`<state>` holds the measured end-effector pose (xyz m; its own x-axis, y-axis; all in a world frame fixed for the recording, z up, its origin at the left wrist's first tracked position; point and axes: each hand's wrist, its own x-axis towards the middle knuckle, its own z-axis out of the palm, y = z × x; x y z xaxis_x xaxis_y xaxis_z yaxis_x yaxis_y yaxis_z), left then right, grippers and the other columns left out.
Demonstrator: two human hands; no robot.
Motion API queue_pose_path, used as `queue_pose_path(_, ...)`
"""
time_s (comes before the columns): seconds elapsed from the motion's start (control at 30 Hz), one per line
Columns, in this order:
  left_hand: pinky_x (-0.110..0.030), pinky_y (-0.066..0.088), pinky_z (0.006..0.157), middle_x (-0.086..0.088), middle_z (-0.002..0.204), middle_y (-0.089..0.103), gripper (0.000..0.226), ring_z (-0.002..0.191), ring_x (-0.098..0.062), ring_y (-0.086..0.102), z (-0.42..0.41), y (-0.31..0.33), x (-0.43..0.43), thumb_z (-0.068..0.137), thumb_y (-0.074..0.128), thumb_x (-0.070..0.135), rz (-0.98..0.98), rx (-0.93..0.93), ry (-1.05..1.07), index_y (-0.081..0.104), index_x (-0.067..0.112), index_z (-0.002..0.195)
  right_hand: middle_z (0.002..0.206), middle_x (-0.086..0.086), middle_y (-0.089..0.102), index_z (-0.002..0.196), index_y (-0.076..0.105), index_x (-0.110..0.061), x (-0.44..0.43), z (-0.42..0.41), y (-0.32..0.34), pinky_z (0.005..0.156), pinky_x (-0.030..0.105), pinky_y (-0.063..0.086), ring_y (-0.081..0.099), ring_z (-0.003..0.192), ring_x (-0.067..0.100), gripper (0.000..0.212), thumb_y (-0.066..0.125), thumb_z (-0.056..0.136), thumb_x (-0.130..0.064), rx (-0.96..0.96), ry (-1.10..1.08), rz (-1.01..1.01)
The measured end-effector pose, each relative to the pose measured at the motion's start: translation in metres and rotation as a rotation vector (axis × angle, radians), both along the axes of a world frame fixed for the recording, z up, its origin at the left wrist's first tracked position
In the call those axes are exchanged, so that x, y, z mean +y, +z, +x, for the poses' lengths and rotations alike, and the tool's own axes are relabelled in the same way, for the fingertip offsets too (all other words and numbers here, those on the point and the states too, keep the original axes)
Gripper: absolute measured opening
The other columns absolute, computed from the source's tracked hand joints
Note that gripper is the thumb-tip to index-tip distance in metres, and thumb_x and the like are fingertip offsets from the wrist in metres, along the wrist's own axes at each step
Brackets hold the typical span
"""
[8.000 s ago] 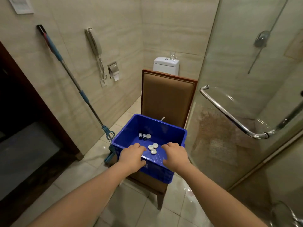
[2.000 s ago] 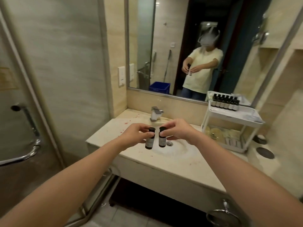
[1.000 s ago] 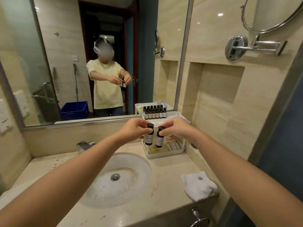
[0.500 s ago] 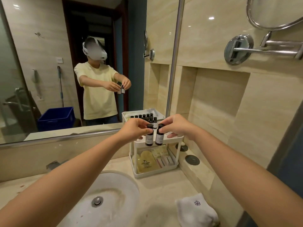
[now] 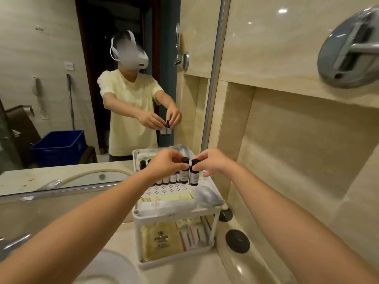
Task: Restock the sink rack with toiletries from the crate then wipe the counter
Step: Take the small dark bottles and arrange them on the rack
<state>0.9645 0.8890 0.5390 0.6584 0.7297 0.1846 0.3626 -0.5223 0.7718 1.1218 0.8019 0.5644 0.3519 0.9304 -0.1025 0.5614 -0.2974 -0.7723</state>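
My left hand (image 5: 167, 163) pinches the cap of a small dark bottle with a white label (image 5: 184, 173). My right hand (image 5: 213, 162) pinches a second such bottle (image 5: 194, 175) beside it. Both bottles hang upright at the back of the top shelf of the white two-tier rack (image 5: 176, 211), at the right end of a row of like bottles (image 5: 166, 178). Flat sachets (image 5: 166, 200) lie at the front of the top shelf. The blue crate (image 5: 59, 147) shows only in the mirror.
The rack stands on the beige counter (image 5: 205, 269) against the mirror. Its lower shelf holds a yellow packet (image 5: 161, 240) and slim packets. The sink rim (image 5: 108, 267) is at lower left. Two black round discs (image 5: 237, 240) lie on the ledge to the right.
I moved closer to the rack and both hands lowered the two bottles over the back of its top shelf, next to the row standing there.
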Motion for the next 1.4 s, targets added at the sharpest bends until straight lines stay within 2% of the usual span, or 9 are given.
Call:
queue_pose_path(0.23, -0.025, 0.046, 0.052, 0.002, 0.073, 0.071, 0.020, 0.058, -0.010, 0.062, 0.051, -0.023, 0.057, 0.079, 0.079, 0.035, 0.076, 0.110, 0.059, 0.070, 0.018, 0.084, 0.096, 0.002, 0.070, 0.095, 0.074, -0.014, 0.058, 0.047, -0.027, 0.076, 0.034, 0.060, 0.065, 0.089, 0.016, 0.018, 0.076, 0.080, -0.005, -0.005, -0.017, -0.031)
queue_pose_path(0.43, -0.038, 0.057, 0.074, 0.004, 0.088, 0.071, 0.029, 0.079, -0.013, 0.065, 0.078, -0.045, 0.088, 0.077, 0.079, 0.038, 0.138, 0.199, 0.069, 0.069, 0.019, 0.097, 0.095, 0.012, 0.072, 0.085, 0.073, -0.015, 0.090, 0.067, -0.053, 0.073, 0.040, 0.058, 0.059, 0.076, 0.021, 0.012, 0.077, 0.078, -0.006, -0.085, -0.008, -0.067)
queue_pose_path(0.6, -0.040, 0.058, 0.073, 0.005, 0.086, 0.072, 0.026, 0.070, -0.012, 0.069, 0.086, -0.060, 0.100, 0.078, 0.079, 0.034, 0.103, 0.211, 0.057, 0.068, 0.020, 0.096, 0.092, 0.007, 0.072, 0.088, 0.073, -0.017, 0.105, 0.077, -0.070, 0.066, 0.033, 0.056, 0.061, 0.074, 0.017, 0.015, 0.080, 0.077, -0.010, -0.139, -0.005, -0.081)
queue_pose_path(0.73, -0.042, 0.058, 0.074, 0.005, 0.091, 0.071, 0.022, 0.073, -0.013, 0.067, 0.092, -0.070, 0.100, 0.079, 0.078, 0.031, 0.132, 0.231, 0.046, 0.069, 0.020, 0.095, 0.082, -0.002, 0.068, 0.083, 0.071, -0.022, 0.112, 0.081, -0.082, 0.056, 0.021, 0.044, 0.058, 0.068, 0.009, 0.017, 0.082, 0.074, -0.011, -0.191, 0.004, -0.089)
queue_pose_path(0.87, -0.036, 0.055, 0.072, 0.009, 0.094, 0.069, 0.025, 0.080, -0.011, 0.064, 0.096, -0.077, 0.104, 0.079, 0.076, 0.038, 0.277, 0.311, 0.072, 0.069, 0.024, 0.098, 0.083, -0.004, 0.069, 0.081, 0.070, -0.025, 0.118, 0.082, -0.091, 0.070, 0.026, 0.050, 0.064, 0.081, 0.014, 0.020, 0.082, 0.073, -0.012, -0.229, -0.004, -0.089)
queue_pose_path(1.07, -0.028, 0.045, 0.058, 0.011, 0.085, 0.067, 0.025, 0.075, -0.012, 0.059, 0.097, -0.088, 0.106, 0.078, 0.075, 0.042, 0.438, 0.362, 0.117, 0.070, 0.028, 0.099, 0.082, 0.001, 0.071, 0.068, 0.064, -0.030, 0.123, 0.079, -0.103, 0.069, 0.041, 0.062, 0.071, 0.075, 0.022, 0.027, 0.078, 0.075, -0.007, -0.252, -0.033, -0.067)
queue_pose_path(1.23, -0.031, 0.051, 0.061, 0.007, 0.087, 0.069, 0.027, 0.078, -0.015, 0.063, 0.098, -0.091, 0.107, 0.081, 0.072, 0.044, 0.533, 0.405, 0.136, 0.072, 0.027, 0.102, 0.094, 0.001, 0.071, 0.091, 0.072, -0.022, 0.125, 0.078, -0.106, 0.076, 0.044, 0.060, 0.069, 0.083, 0.023, 0.020, 0.076, 0.077, -0.007, -0.255, -0.063, -0.025)
queue_pose_path(1.33, -0.032, 0.053, 0.064, 0.005, 0.091, 0.070, 0.027, 0.082, -0.017, 0.064, 0.098, -0.091, 0.105, 0.083, 0.070, 0.043, 0.567, 0.432, 0.150, 0.072, 0.029, 0.105, 0.095, 0.000, 0.070, 0.090, 0.071, -0.025, 0.126, 0.077, -0.108, 0.075, 0.041, 0.060, 0.068, 0.083, 0.022, 0.020, 0.073, 0.079, -0.008, -0.287, -0.076, -0.003)
queue_pose_path(1.4, -0.031, 0.051, 0.062, 0.006, 0.093, 0.070, 0.026, 0.083, -0.017, 0.064, 0.098, -0.090, 0.104, 0.084, 0.068, 0.043, 0.585, 0.444, 0.157, 0.071, 0.030, 0.106, 0.102, -0.002, 0.070, 0.099, 0.071, -0.026, 0.125, 0.077, -0.110, 0.079, 0.038, 0.058, 0.066, 0.091, 0.020, 0.024, 0.072, 0.081, -0.011, -0.317, -0.076, 0.008)
